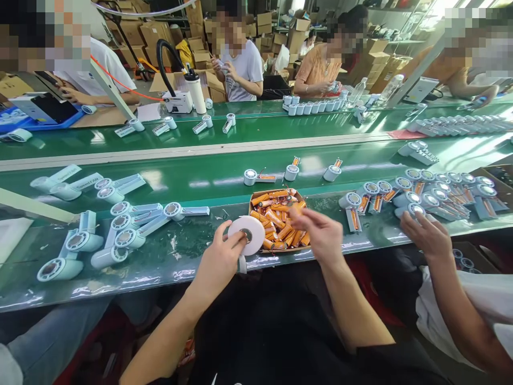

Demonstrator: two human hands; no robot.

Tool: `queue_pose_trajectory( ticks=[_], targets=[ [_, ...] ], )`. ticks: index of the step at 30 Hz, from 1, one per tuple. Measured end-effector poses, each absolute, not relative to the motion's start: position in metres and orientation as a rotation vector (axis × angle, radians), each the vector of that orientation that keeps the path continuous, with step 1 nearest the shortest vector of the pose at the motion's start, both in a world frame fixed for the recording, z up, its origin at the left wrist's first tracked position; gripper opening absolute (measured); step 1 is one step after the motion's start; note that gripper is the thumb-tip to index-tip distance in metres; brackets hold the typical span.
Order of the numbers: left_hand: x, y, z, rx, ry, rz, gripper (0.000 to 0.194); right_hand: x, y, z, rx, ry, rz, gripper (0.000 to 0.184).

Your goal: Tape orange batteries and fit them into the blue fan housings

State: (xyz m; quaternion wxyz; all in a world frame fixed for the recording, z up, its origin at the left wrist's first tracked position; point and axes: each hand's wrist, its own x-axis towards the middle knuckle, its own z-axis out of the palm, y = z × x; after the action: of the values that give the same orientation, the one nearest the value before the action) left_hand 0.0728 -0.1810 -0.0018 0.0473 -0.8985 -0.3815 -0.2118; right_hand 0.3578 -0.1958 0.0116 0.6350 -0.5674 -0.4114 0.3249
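Left hand (220, 256) grips the white roll (257, 229), right hand (326, 235) pinches a blurred orange cell (295, 212), the box (286, 250) between them!

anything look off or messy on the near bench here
Pale smudges mark the green bench left of the white roll; scuffs or residue, I can't tell which. The orange cylinders lie jumbled at all angles in their box. Nothing looks clearly broken.

Box of batteries (279, 220) between fan units (129, 238) left and fan cluster (435, 195) right; belt (192, 182) behind.
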Motion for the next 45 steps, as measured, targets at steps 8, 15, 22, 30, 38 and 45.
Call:
queue_pose_trajectory(
  ticks=[8,15,22,30,38,45],
  targets=[
    [0.068,-0.185,0.006,-2.847,-0.848,-0.557,0.032,0.364,-0.19,0.019,-1.255,-1.053,0.988,0.053],
    [0.074,-0.18,0.027,-2.838,-0.528,-0.466,0.026,0.337,-0.198,0.001,-1.352,-1.31,1.189,0.057],
    [0.079,-0.167,0.056,-2.81,-0.321,-0.196,0.021,0.352,-0.181,0.023,-1.134,-1.367,1.77,0.053],
    [0.102,-0.201,0.028,-2.933,-0.526,-0.339,0.024,0.316,-0.201,-0.014,-1.083,-0.627,1.143,0.059],
    [0.109,-0.151,0.001,-3.392,-0.512,-0.439,0.043,0.393,-0.156,0.022,-0.859,-0.634,0.819,0.056],
    [-0.026,-0.069,-0.006,-2.55,-1.858,-0.366,0.029,0.41,-0.206,0.008,-0.973,-0.735,0.833,0.048]
  ],
)
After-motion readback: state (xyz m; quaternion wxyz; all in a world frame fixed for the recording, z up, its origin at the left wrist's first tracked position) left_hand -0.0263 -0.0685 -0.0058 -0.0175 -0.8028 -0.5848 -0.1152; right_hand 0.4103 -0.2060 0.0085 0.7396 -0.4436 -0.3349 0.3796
